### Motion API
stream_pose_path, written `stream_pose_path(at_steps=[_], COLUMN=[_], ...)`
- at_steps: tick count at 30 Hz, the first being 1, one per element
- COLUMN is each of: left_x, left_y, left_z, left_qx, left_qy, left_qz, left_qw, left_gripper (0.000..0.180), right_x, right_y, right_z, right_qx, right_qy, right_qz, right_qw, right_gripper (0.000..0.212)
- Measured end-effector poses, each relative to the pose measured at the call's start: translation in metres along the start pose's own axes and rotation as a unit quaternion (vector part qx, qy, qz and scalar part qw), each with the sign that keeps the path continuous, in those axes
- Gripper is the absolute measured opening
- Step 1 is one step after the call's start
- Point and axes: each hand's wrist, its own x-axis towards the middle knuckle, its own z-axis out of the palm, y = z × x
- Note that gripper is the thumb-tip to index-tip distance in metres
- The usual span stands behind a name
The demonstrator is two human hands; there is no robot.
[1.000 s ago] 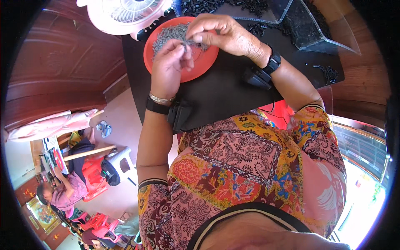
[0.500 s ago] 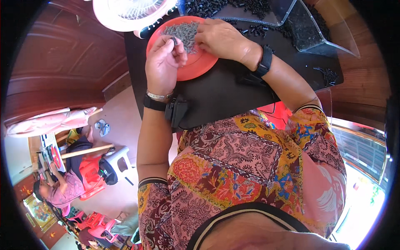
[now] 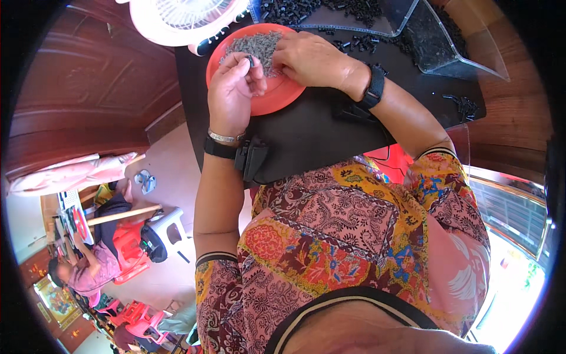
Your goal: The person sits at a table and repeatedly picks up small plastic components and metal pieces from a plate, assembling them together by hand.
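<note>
A shallow red plate (image 3: 277, 105) on the dark table bears a heap of small grey metal parts (image 3: 252, 46). Over the plate's near left side, my left hand (image 3: 234, 82) pinches a small black part (image 3: 251, 61) between thumb and forefinger, its other fingers curled. My right hand (image 3: 312, 58) reaches into the heap from the right, fingers bent down and pressed together at the grey parts. Whatever its fingertips hold is hidden behind the hand.
Clear plastic bins (image 3: 439, 44) with many small black parts stand at the far side, and loose black parts (image 3: 361, 43) lie before them. A pink-white fan (image 3: 188, 20) stands at the far left. Another person (image 3: 88, 265) sits off to the left.
My left hand has turned a little, so more of the black part shows at its fingertips. My right hand has shifted slightly left over the heap.
</note>
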Motion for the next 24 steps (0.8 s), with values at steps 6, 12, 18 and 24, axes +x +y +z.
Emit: stream_pose_path(at_steps=[6,12,18,24], left_x=[0.000,-0.001,-0.002,-0.002], left_y=[0.001,0.000,-0.004,-0.004], left_z=[0.002,0.003,0.011,0.013], left_qx=[0.007,0.029,0.073,0.065], left_qy=[0.008,0.001,-0.014,-0.022], left_qz=[-0.006,-0.017,-0.021,-0.035], left_qw=[1.000,0.999,0.997,0.997], left_gripper=[0.015,0.016,0.017,0.016], right_x=[0.002,0.004,0.006,0.002], right_y=[0.001,0.006,0.003,-0.006], right_z=[0.005,0.002,-0.006,-0.011], right_qx=[-0.014,0.112,0.609,0.644], right_qy=[0.001,0.076,0.061,0.073], right_qz=[0.032,0.063,0.183,0.185], right_qw=[0.999,0.989,0.770,0.738], right_gripper=[0.009,0.012,0.024,0.025])
